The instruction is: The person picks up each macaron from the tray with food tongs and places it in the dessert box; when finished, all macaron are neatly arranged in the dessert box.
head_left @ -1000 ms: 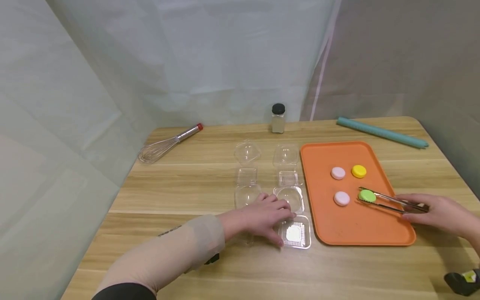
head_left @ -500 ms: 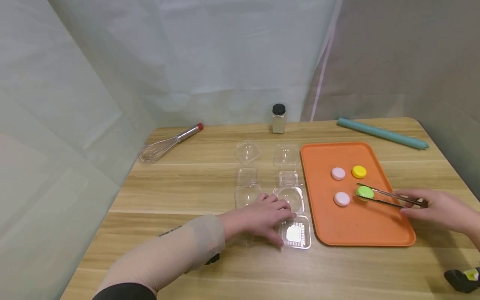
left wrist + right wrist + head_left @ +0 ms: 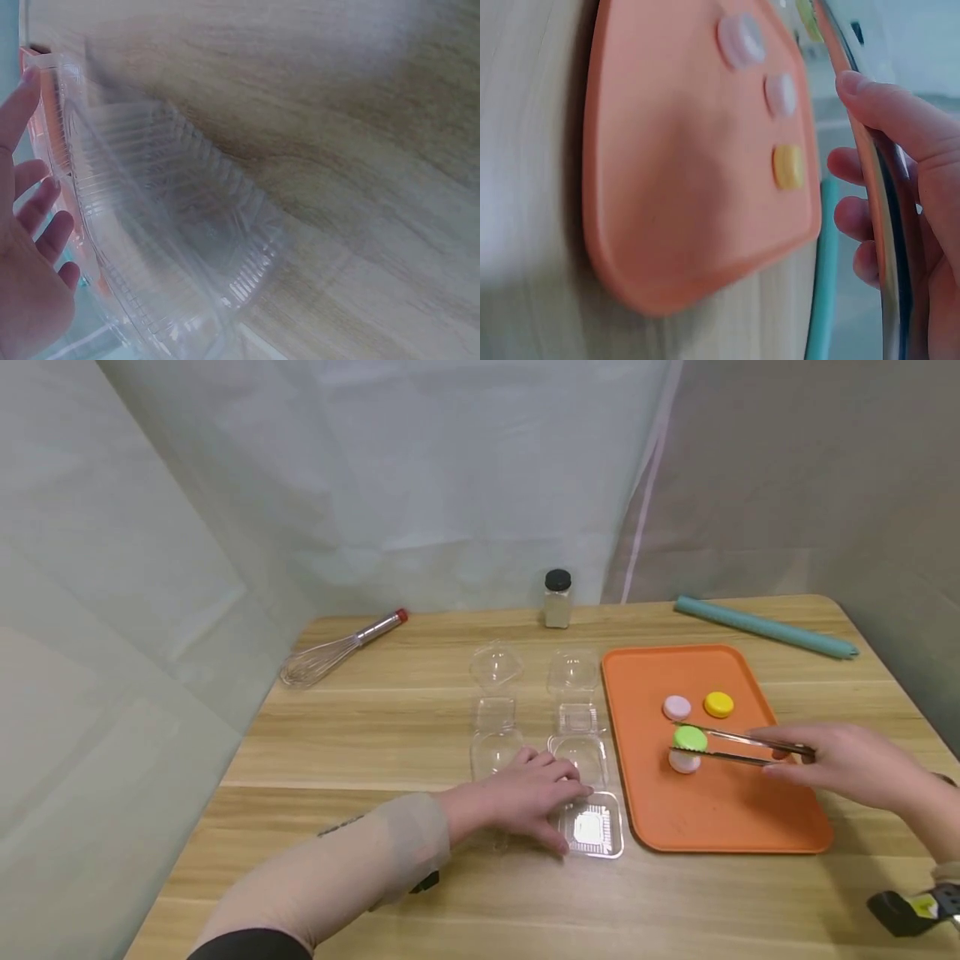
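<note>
My right hand holds metal tongs, thumb on one side and fingers on the other in the right wrist view. Between the tongs' tips is a green macaron, raised above the orange tray. It partly covers a pink macaron in the head view. Another pink macaron and a yellow macaron lie farther back on the tray. My left hand rests with loosely spread fingers at a clear plastic clamshell box, beside the tray; the left wrist view shows its ribbed base.
More clear plastic boxes stand behind, their domed lids open. At the back are a whisk, a black-lidded jar and a teal roll. Fabric walls edge the wooden table.
The tongs have closed on the green macaron and lifted it off the tray. My right hand has carried it leftward, above the near pink macaron. My left hand has stayed put.
</note>
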Motion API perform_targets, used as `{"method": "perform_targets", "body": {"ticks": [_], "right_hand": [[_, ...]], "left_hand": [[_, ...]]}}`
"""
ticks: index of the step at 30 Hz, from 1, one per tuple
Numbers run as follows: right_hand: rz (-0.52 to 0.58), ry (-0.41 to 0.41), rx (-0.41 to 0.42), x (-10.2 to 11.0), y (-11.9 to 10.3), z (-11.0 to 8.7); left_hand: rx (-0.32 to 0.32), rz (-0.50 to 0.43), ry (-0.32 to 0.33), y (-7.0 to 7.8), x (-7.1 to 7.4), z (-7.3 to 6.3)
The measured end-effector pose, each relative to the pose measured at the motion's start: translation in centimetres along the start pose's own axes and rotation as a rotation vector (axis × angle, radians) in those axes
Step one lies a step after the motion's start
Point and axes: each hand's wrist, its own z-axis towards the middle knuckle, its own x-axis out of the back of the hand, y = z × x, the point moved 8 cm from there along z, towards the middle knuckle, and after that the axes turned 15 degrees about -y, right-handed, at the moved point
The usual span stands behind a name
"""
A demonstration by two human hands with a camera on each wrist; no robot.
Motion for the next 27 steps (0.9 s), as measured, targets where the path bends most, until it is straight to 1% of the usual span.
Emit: {"method": "perform_targets", "body": {"ticks": [4,9,12,17,19,24,25,27], "right_hand": [[-0.019,0.011,0.086,0.3,-1.9,0.5],[-0.022,-0.002,0.144,0.2,-3.6,1.0],[-0.012,-0.023,0.185,0.1,-4.5,1.2],[0.006,-0.088,0.249,-0.5,-6.0,1.5],[0.007,-0.117,0.262,-0.9,-6.5,1.7],[0.008,-0.171,0.26,-1.9,-7.4,2.0],[0.006,-0.172,0.262,-2.0,-7.6,2.0],[0.001,-0.149,0.307,-2.3,-8.0,2.1]], "left_hand": [[0.007,-0.008,0.008,0.0,-0.1,0.0],[0.014,-0.008,0.011,0.0,-0.1,0.1],[0.017,-0.002,0.009,0.0,0.0,0.1],[0.023,-0.005,0.005,0.0,-0.1,0.1],[0.024,-0.005,0.006,0.0,-0.1,0.1],[0.024,-0.005,0.006,0.1,0.0,0.1],[0.023,-0.007,0.006,0.1,0.0,0.0],[0.025,-0.013,0.007,0.1,0.0,0.0]]}}
